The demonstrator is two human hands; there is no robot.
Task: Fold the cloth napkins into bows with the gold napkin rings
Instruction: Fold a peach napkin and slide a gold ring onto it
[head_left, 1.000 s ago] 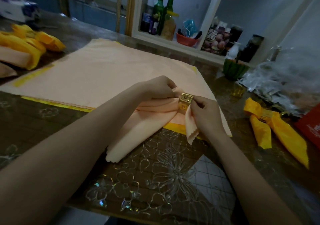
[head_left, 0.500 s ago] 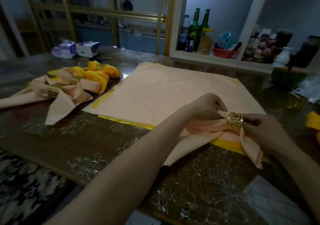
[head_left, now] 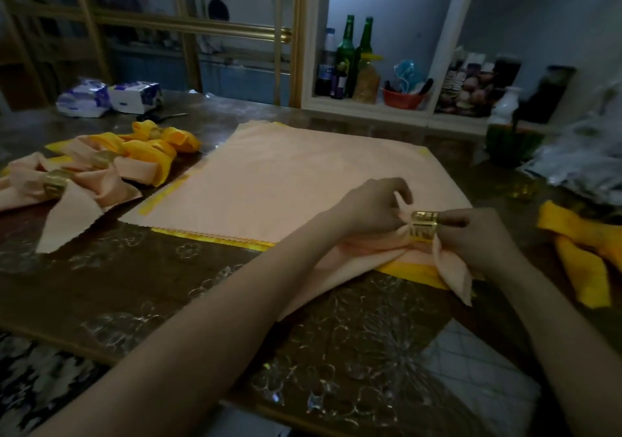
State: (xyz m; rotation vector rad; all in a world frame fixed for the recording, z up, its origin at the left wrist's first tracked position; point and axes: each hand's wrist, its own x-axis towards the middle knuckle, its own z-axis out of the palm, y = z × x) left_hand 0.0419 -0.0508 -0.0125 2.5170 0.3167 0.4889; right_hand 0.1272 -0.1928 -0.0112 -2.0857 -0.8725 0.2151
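A peach cloth napkin (head_left: 356,255) lies gathered at the near right edge of a flat stack of peach and yellow napkins (head_left: 303,181). A gold napkin ring (head_left: 424,226) sits around the napkin's gathered middle. My right hand (head_left: 471,238) pinches the ring from the right. My left hand (head_left: 370,211) holds the napkin's fold just left of the ring, its fingers partly lifted. One napkin tail hangs down below the ring.
Finished peach and yellow bows (head_left: 84,174) with gold rings lie at the left. A yellow napkin (head_left: 585,251) lies at the right, with a loose gold ring (head_left: 523,189) and plastic bags behind it. Tissue packs (head_left: 111,97) and a shelf of bottles (head_left: 350,56) stand at the back.
My view has swung left and up, showing the finished bows. My left hand's fingers have lifted a little off the fold; the ring stays on the napkin.
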